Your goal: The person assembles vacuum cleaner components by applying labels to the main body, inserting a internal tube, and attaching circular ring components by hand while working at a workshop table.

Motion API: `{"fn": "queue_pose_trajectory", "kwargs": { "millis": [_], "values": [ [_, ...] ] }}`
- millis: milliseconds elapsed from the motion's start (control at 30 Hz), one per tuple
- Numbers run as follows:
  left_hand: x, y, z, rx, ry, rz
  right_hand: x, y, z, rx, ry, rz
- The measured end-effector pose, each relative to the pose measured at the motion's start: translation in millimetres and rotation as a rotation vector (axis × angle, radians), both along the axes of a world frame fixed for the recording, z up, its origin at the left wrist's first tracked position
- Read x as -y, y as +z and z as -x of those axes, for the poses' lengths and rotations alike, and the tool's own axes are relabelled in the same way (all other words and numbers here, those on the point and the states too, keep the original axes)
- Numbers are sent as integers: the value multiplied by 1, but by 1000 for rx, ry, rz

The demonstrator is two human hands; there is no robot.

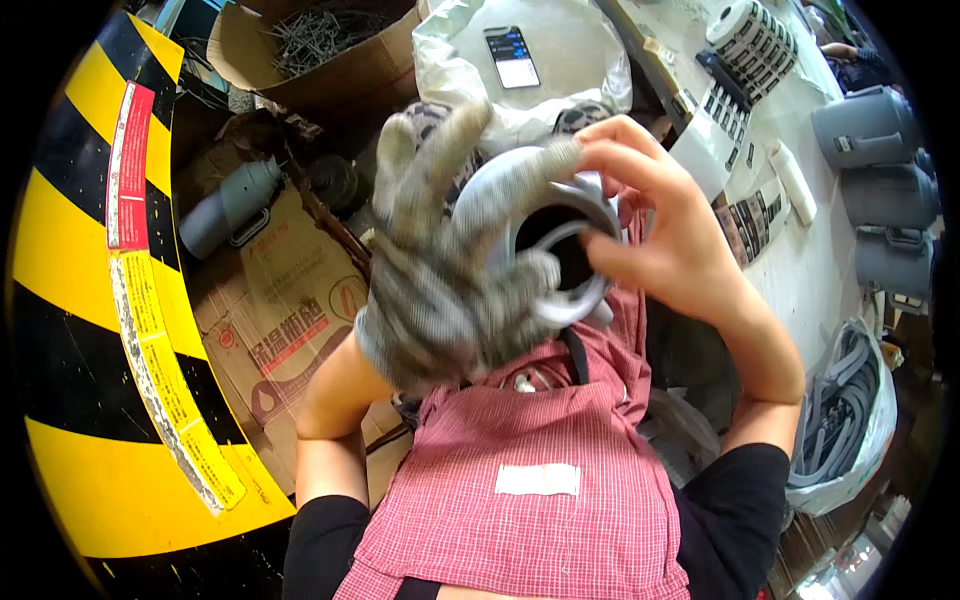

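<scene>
A pale grey cup is held in front of my apron, its dark round mouth tilted up toward me. A thin light grey ring crosses that mouth. My left hand, in a striped grey knit glove, is curled against the cup's left side. One gloved fingertip lies at the upper rim, another at the ring; the other fingers stick up, blurred. My bare right hand closes round the right rim, fingers outside and thumb against the ring at the mouth. The hands hide much of the cup's body.
A phone lies on a white bag ahead. Cardboard box with metal pieces, back left; another grey cup on cardboard. Striped yellow-black panel, far left. Right table holds label rolls, grey cups; bagged grey handles below.
</scene>
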State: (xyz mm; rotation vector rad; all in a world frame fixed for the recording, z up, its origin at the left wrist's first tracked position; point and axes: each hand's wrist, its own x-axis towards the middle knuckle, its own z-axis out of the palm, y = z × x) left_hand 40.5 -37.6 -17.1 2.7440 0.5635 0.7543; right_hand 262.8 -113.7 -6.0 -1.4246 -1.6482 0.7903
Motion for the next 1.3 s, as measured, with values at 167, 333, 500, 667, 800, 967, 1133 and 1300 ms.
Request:
{"fn": "queue_pose_trajectory", "kwargs": {
  "millis": [167,333,500,667,800,967,1133,1300],
  "values": [
    [2,-23,-6,65,32,-158,6,-12,-1,-139,74,87],
    [30,-47,-28,-61,177,-201,3,-48,13,132,-127,-232],
    [37,-48,-32,-188,218,-91,14,0,-16,288,186,-125],
    [48,-42,-41,-231,248,-108,6,4,-21,575,388,-97],
    [47,-40,-40,-303,256,-226,7,-12,-4,785,192,-167],
    [41,-29,-51,-116,112,41,10,-16,-13,645,238,-64],
    [50,-32,-47,308,-29,904,20,-33,-29,217,391,-160],
    [39,-52,-29,353,-131,341,50,-35,-31,-353,259,-185]
  ]
}}
